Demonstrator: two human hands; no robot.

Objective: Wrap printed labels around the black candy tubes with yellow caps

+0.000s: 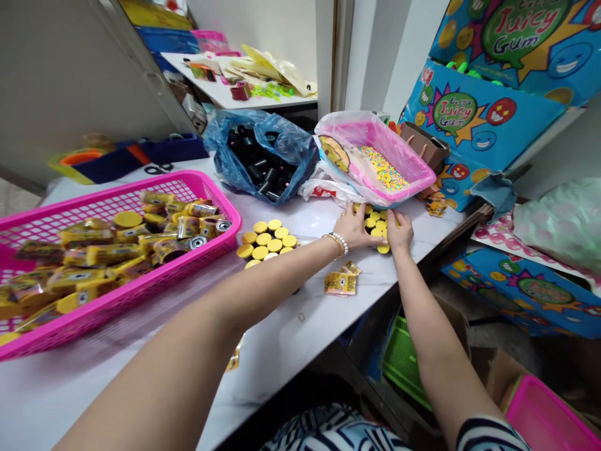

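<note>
Small round yellow discs [375,224] lie flat in a loose cluster between the two grips, at the edge of a white marble-look surface [291,351]. Being round, they have no long axis and point nowhere in particular; their flat faces turn up. The left grip [354,228] is open, palm down, with its fingers spread and touching the surface at the near side of the cluster. Beaded bracelets [338,243] circle that wrist. The right grip [399,230] is curled over the far side of the discs, its fingertips [395,219] among them. Whether it is clenched on any disc, I cannot tell.

Just left of the left grip sits a second group of yellow discs [265,241]. Farther left, a pink mesh basket [201,181] holds yellow packets [101,254]. A few loose packets [340,282] lie just below the grips. Beyond the grips, a pink tray [404,181] of colored candy [382,168] nearly touches the hands, and a blue plastic bag [300,156] of black cylinders [258,166] sits beside it. Printed gum boxes [483,116] stand to the right, and a green crate [401,363] sits below the surface edge.
</note>
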